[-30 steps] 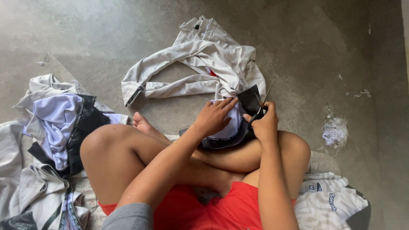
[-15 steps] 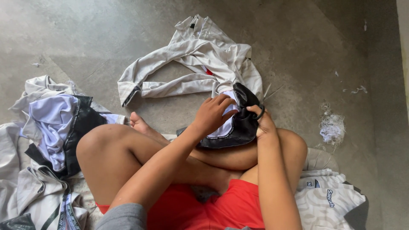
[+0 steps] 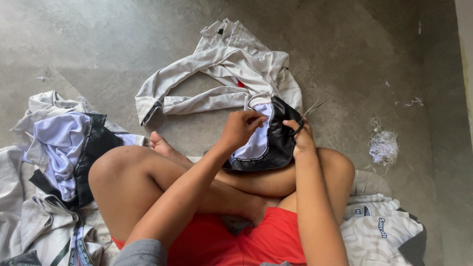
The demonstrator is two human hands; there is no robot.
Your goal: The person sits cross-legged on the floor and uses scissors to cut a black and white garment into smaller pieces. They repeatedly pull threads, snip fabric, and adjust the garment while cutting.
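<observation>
The left hand reaches forward over the crossed legs, fingers curled, pinching the pale lilac lining of a black, glossy, cup-shaped fabric piece that rests on the knees near the picture's centre. At its 3 o'clock the right hand grips the piece's dark edge and the loops of thin metal scissors, whose blades point to 1 o'clock. A crumpled, soft grey long-sleeved garment sprawls on the rough concrete floor at 12 o'clock.

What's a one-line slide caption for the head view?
Seated cross-legged on a concrete floor, left hand pinches a black-and-white garment while right hand holds scissors.
</observation>
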